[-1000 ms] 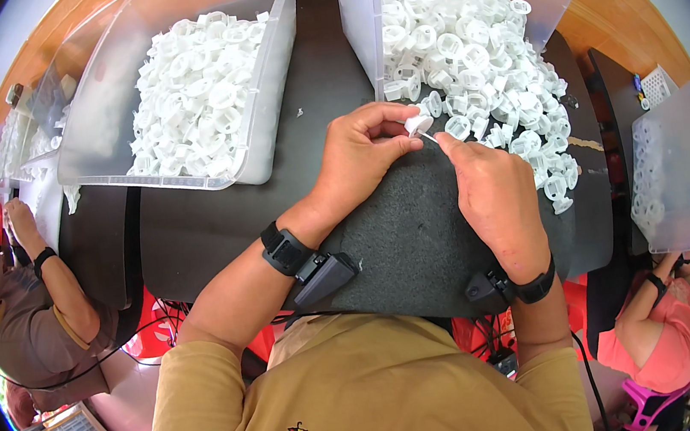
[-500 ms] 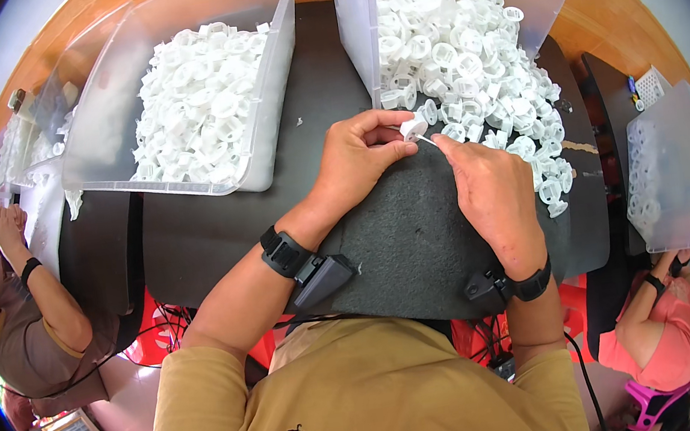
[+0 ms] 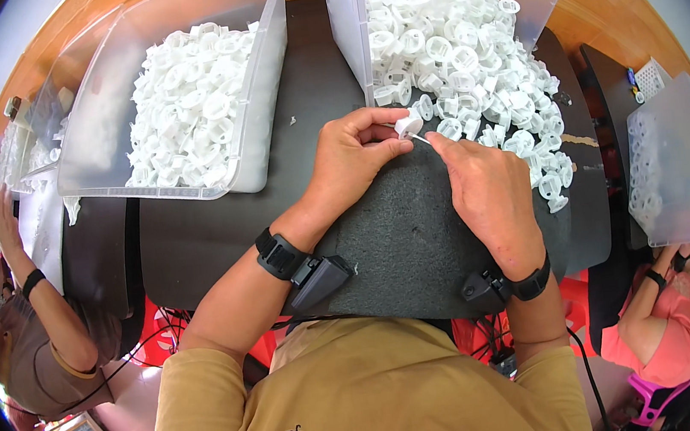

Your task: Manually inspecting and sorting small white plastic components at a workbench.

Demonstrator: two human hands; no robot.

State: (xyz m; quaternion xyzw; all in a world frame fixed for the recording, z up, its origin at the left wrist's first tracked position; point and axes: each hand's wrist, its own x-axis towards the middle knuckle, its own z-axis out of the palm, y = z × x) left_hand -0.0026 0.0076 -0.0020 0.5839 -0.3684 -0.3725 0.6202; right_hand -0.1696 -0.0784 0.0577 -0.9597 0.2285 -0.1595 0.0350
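Between thumb and fingers, my left hand pinches a small white round plastic part above the dark mat. My right hand is closed on a thin pale tool, whose tip meets the part; its exact kind is too small to tell. Just beyond my hands, a heap of similar white plastic parts spills from a tipped clear bin onto the table.
At the left, a clear plastic bin holds many more white parts. Co-workers sit on both sides, one in brown and one in coral. Another translucent bin stands at the right. Cables hang below the table edge.
The white part has turned slightly in my left fingers, and the thin tool remains against it. At the left, the co-worker's hand has lifted and opened out. My view has shifted slightly.
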